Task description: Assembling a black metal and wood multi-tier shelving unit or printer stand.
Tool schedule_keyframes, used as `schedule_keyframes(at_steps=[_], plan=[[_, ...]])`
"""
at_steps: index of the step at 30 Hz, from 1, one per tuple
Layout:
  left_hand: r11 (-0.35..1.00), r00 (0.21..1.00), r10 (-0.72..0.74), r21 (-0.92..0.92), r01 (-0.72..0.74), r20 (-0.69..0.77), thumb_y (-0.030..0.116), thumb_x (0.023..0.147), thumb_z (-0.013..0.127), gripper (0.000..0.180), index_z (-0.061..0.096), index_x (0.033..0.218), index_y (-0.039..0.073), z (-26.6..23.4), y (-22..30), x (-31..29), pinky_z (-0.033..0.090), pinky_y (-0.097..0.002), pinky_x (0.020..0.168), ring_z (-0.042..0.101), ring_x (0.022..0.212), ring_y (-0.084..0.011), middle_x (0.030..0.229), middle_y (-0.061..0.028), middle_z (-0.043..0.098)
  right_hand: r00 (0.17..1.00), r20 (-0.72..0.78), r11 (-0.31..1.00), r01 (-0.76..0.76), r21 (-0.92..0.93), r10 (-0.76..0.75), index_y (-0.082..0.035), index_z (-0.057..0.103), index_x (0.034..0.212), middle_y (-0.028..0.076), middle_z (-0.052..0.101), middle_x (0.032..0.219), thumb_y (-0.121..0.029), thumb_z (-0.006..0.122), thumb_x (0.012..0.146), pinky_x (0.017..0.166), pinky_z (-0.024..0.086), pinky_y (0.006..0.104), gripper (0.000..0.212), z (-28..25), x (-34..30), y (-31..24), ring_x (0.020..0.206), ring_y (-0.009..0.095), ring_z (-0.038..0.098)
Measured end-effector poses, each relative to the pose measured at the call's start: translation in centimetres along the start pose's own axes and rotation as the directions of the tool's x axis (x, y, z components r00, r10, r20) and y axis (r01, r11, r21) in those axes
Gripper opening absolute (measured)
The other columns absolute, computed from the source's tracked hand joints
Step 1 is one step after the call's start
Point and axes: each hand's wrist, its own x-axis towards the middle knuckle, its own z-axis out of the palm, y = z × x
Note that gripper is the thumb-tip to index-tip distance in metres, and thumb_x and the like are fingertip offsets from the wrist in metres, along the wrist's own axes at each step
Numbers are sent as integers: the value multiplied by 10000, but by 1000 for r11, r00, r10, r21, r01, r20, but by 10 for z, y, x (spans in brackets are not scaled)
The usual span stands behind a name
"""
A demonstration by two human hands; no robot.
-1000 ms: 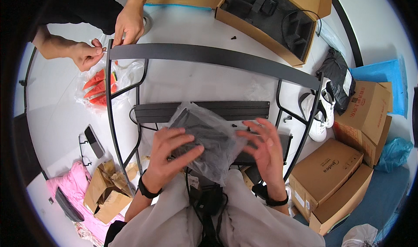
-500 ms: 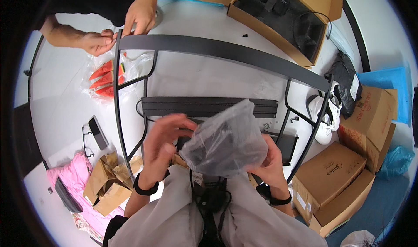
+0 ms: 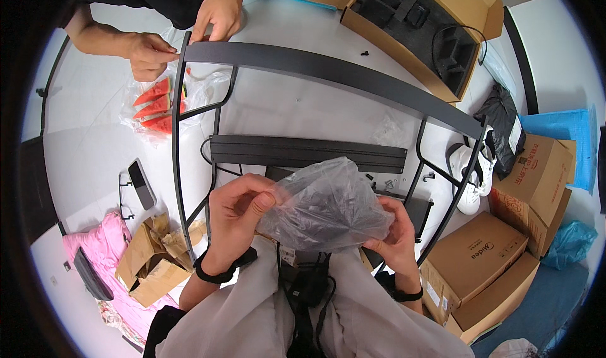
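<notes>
the left hand (image 3: 228, 219) and right hand (image 3: 398, 241) pinch a clear plastic bag (image 3: 328, 206) between fingers. hard pulling could tear it — thin film.

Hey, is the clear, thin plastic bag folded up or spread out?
Spread out: the clear plastic bag spans between the bare left hand and bare right hand.

L hand (image 3: 237, 222) & R hand (image 3: 399, 238) hold see-thru bag (image 3: 328, 210) btwn 2 sides of black frame (image 3: 315, 66). Other person's hands (image 3: 221, 12) at frame's top L corner. Phone (image 3: 142, 184) L of frame, brown box (image 3: 476, 254) R.
</notes>
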Motion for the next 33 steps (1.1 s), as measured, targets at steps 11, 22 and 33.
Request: schedule_keyframes(at_steps=[11,22,33], plan=[[987,979,-121,123,102,162,-9,925,602,73,662,954,-38,13,5,-3,563,-242,711,696,836,-145,907,-102,714,855,88,543,400,-738,-511,-60,652,1142,131,588,1156,-8,792,714,848,497,369,454,29,15,-32,1048,294,588],[958,969,-30,285,-42,244,-25,875,654,67,656,942,-21,36,-2,0,548,-238,644,648,755,-137,935,-88,662,990,-41,952,-144,-269,139,9,567,852,3,537,583,-152,565,985,487,383,207,209,60,28,-21,540,34,487],[963,919,-90,270,-18,384,31,863,695,112,624,935,-18,50,-1,7,523,-271,636,617,743,-142,865,-91,621,999,-21,970,29,-243,-35,2,581,879,-7,524,650,-80,558,971,509,351,206,125,54,31,-17,595,22,447]])
